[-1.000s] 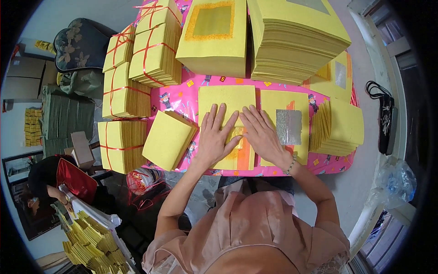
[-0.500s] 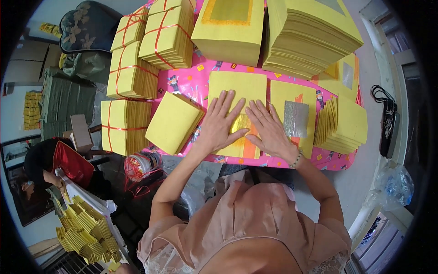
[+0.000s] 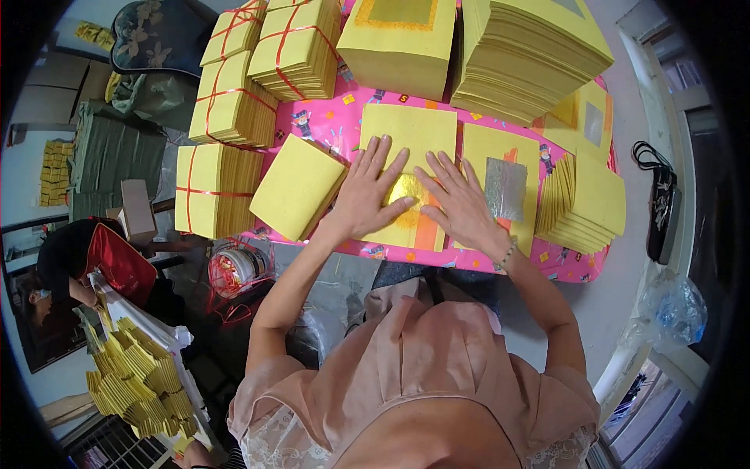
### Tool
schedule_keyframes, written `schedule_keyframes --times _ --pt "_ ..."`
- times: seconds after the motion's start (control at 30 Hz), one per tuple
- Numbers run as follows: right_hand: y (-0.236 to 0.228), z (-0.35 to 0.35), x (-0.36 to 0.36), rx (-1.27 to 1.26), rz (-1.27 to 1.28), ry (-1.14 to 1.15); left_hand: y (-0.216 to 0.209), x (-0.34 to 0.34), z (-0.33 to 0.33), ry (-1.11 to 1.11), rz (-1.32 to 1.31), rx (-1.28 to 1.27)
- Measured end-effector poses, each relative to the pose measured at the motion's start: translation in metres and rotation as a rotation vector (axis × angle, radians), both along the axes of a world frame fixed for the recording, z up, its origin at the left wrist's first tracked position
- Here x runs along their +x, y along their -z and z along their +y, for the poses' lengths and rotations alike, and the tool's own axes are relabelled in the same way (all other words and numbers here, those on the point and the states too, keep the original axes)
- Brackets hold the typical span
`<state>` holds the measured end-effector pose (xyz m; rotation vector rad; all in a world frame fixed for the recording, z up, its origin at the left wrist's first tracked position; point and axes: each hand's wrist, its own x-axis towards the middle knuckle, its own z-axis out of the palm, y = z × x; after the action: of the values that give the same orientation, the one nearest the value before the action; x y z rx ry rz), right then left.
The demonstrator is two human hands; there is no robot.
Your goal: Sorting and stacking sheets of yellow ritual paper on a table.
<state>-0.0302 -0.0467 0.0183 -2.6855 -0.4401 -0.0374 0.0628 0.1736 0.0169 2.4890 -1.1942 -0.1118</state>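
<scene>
Both my hands lie flat on a yellow paper sheet [image 3: 409, 121] at the near middle of the table. My left hand [image 3: 366, 194] is open, fingers stretched away from me, its thumb beside a shiny gold foil patch [image 3: 405, 187]. My right hand [image 3: 462, 202] is open too, spread over the sheet's right side and partly hiding an orange strip [image 3: 430, 228]. Just right of it lies another yellow sheet [image 3: 496, 144] with a silver foil square [image 3: 505, 188]. To the left sits a folded yellow paper stack [image 3: 295, 187], unbound. Neither hand grips anything.
Bundles of yellow paper tied with red string [image 3: 215, 191] line the table's left. Tall yellow paper stacks [image 3: 523, 66] stand at the back. Fanned folded papers [image 3: 582, 203] lie right. At lower left, another person [image 3: 66, 266] works by a pile of folded yellow papers [image 3: 141, 375].
The whole table sits slightly higher in the picture. My left hand has slid a little to the left on the sheet, baring more gold foil; my right hand stays nearly in place.
</scene>
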Motion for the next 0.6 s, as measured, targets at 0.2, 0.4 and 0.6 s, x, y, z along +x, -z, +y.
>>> schedule_keyframes --times 0.2,0.4,0.6 --pt "0.007 -0.006 0.018 -0.031 -0.173 0.036 -0.012 0.006 0.004 -0.045 0.225 -0.291" --pt "0.021 -0.013 0.034 -0.021 -0.34 -0.002 -0.033 0.005 0.01 -0.414 0.172 -0.436" --pt "0.022 -0.02 0.038 0.083 -0.576 0.009 -0.04 0.015 -0.004 -0.614 0.419 -0.367"
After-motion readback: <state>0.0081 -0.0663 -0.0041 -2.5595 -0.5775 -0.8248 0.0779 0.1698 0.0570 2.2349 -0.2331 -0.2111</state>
